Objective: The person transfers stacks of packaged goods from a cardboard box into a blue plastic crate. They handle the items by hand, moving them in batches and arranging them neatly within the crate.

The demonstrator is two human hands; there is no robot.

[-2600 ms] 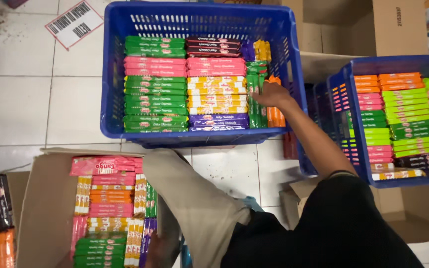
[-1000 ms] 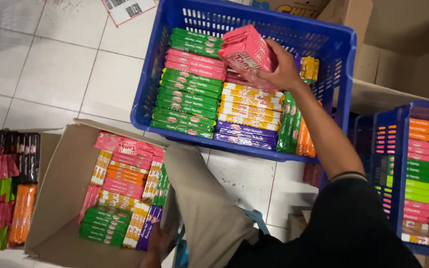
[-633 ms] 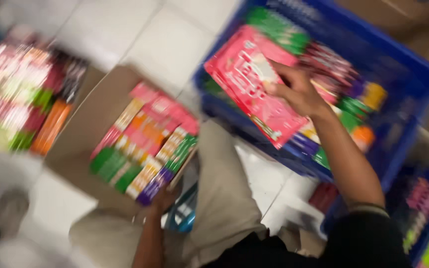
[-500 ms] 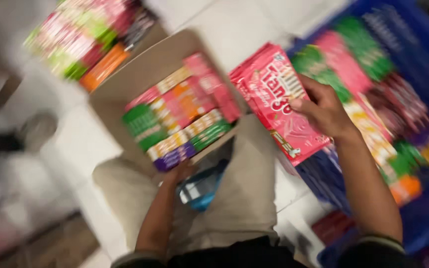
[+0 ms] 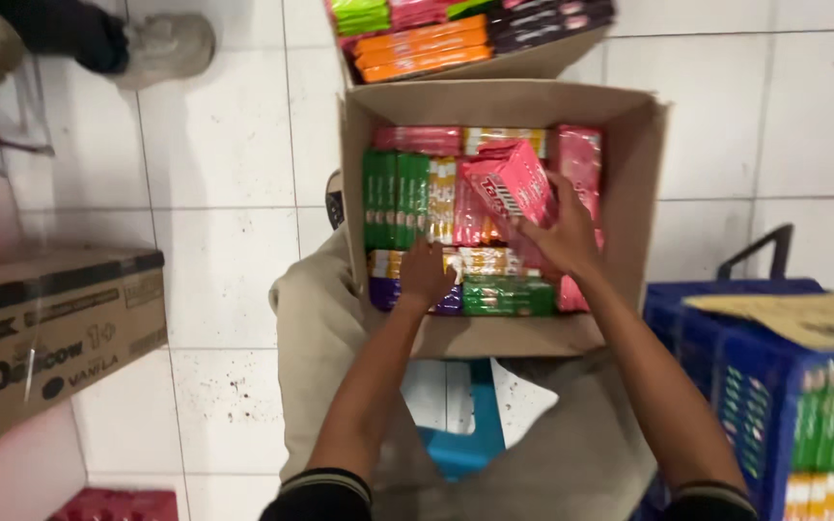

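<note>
Pink pack [image 5: 509,183], lifted from the blue crate [image 5: 726,347] a moment ago, now sits tilted in the carton [image 5: 639,164], right hand [image 5: 562,236] clasping it. Left hand [image 5: 425,275] presses flat, empty, on the packed rows [image 5: 403,198].

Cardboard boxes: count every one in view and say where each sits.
3. One open box of packets lies under both hands, a second sits just beyond it, and a closed one is at far left. Others may lie out of frame.
</note>
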